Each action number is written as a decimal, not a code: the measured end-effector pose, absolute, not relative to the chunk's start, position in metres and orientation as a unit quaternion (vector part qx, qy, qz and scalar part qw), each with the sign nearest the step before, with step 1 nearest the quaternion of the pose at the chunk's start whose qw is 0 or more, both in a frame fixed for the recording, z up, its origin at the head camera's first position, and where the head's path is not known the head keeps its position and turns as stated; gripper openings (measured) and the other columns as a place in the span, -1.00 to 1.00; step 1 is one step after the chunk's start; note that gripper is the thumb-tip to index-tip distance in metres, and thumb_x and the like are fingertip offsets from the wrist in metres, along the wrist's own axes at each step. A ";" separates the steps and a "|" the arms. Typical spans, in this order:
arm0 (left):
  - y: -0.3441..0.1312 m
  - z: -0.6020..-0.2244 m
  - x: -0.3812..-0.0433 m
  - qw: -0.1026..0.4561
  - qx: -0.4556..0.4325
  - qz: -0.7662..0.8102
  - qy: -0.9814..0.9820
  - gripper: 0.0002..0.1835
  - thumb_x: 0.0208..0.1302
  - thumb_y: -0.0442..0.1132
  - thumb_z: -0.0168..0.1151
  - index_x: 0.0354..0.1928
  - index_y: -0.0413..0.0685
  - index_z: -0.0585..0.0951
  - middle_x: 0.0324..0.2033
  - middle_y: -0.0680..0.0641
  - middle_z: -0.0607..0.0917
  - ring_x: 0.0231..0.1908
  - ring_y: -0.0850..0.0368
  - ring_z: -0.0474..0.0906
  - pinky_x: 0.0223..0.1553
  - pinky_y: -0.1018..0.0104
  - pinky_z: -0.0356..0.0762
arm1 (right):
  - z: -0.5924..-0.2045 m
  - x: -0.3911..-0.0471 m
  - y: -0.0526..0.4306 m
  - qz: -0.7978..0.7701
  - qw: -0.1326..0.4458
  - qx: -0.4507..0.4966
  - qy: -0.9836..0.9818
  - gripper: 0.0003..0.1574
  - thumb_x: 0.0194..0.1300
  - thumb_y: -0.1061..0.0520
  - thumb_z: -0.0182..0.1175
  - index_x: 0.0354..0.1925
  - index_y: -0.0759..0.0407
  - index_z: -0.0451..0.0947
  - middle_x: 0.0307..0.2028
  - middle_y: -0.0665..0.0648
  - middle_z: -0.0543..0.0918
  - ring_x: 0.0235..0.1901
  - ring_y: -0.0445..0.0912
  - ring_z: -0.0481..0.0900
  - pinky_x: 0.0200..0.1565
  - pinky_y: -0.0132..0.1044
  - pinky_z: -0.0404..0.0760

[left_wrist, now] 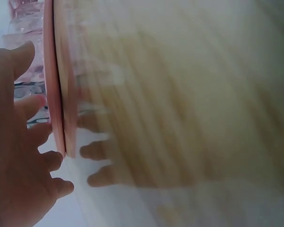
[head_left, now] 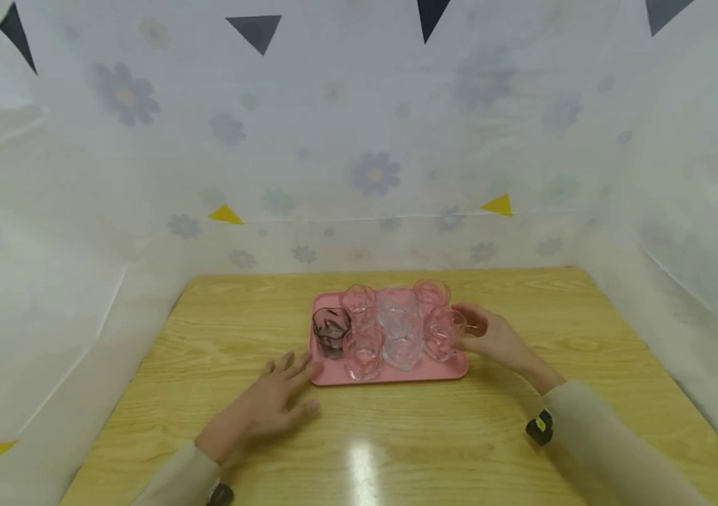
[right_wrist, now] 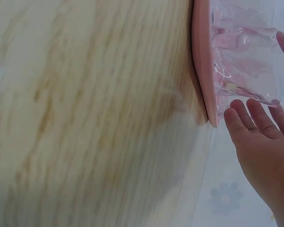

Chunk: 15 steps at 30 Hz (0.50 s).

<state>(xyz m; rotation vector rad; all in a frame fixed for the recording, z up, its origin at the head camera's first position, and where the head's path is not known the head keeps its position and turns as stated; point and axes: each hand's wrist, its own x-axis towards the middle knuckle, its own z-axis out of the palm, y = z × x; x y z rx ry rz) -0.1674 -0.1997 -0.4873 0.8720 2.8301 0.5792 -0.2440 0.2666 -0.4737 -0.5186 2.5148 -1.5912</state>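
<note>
A pink tray [head_left: 390, 381] on the table carries several see-through wavy-edged cups: a smoky grey cup [head_left: 332, 332] at its left end, pink-tinted ones such as the near pink cup [head_left: 363, 355], and clear ones such as the clear cup [head_left: 403, 351]. My left hand [head_left: 273, 400] is spread at the tray's near left corner, its fingertips by the rim. Around the rightmost pink cup [head_left: 439, 334], which has a small handle, my right hand [head_left: 491, 341] extends its thumb and fingers on either side. The right wrist view shows those fingers [right_wrist: 234, 123] fairly straight beside the cup.
The tray stands toward the back of a wooden table [head_left: 460, 450]. Behind it and at both sides hang white sheets, the back one a flower-printed sheet [head_left: 308, 140]. Dark and yellow triangle markers dot the sheets. Each wrist wears a small dark device [head_left: 540, 427].
</note>
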 end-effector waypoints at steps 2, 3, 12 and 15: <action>-0.199 -0.489 -0.167 0.070 0.288 0.173 0.939 -0.21 0.56 0.30 0.01 0.67 0.14 0.20 0.66 -0.20 0.09 0.62 -0.47 -0.07 0.56 -0.52 -0.17 | -0.475 -0.245 0.265 -0.521 0.060 -0.167 0.835 -0.02 0.28 0.19 0.51 0.53 0.33 0.29 0.40 0.43 0.51 0.34 0.35 0.53 0.17 -0.48 0.62; -0.199 -0.489 -0.166 0.072 0.290 0.166 0.940 -0.21 0.56 0.30 0.01 0.67 0.13 0.20 0.66 -0.21 0.08 0.62 -0.47 -0.07 0.56 -0.53 -0.17 | -0.476 -0.245 0.264 -0.518 0.060 -0.167 0.837 0.01 0.26 0.17 0.53 0.53 0.32 0.29 0.39 0.41 0.52 0.35 0.34 0.53 0.18 -0.44 0.62; -0.193 -0.488 -0.164 0.051 0.303 0.120 0.944 -0.19 0.58 0.29 -0.03 0.66 0.00 0.19 0.66 -0.22 0.10 0.63 -0.43 -0.06 0.59 -0.46 -0.13 | -0.479 -0.247 0.263 -0.509 0.077 -0.168 0.841 0.10 0.24 0.13 0.56 0.56 0.32 0.21 0.43 0.43 0.48 0.43 0.34 0.46 0.37 0.08 0.57; -0.191 -0.488 -0.163 0.049 0.308 0.124 0.942 -0.19 0.60 0.27 -0.05 0.65 -0.06 0.19 0.65 -0.22 0.11 0.63 -0.43 -0.07 0.60 -0.43 -0.13 | -0.480 -0.248 0.262 -0.511 0.078 -0.175 0.838 0.09 0.24 0.15 0.56 0.56 0.34 0.21 0.42 0.44 0.49 0.43 0.35 0.45 0.41 0.21 0.50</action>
